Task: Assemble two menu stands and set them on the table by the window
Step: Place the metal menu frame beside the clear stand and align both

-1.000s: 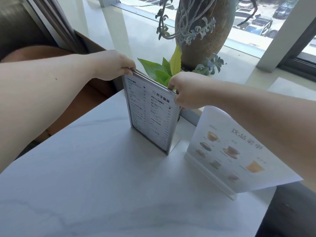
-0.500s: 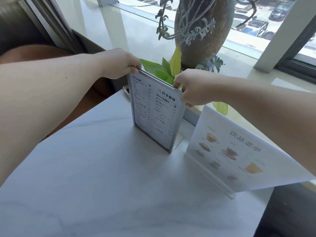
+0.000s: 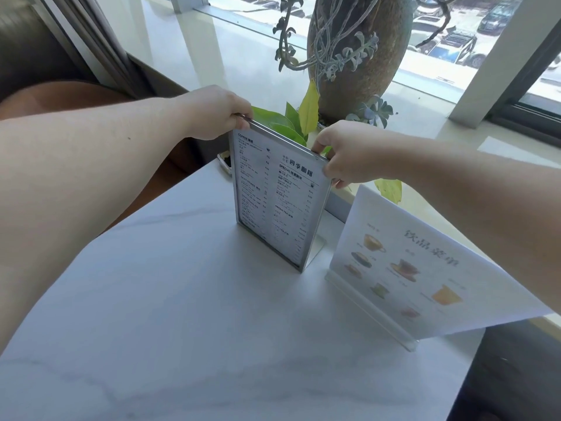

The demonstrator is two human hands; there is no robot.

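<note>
White marble table (image 3: 182, 314), window sill (image 3: 236, 53), large planter (image 3: 358, 56), two menu stands

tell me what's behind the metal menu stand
Green leaves and a brown plant pot on the window ledge rise behind the metal menu stand. Its panel hides whatever sits lower down.

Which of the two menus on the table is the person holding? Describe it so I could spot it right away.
Start at the big brown plant pot on the window ledge; the white marble table sits just in front. The metal-framed menu stand stands upright there, the left hand and right hand gripping its top corners. Unlike the clear picture menu beside it, it shows dense black text.
</note>
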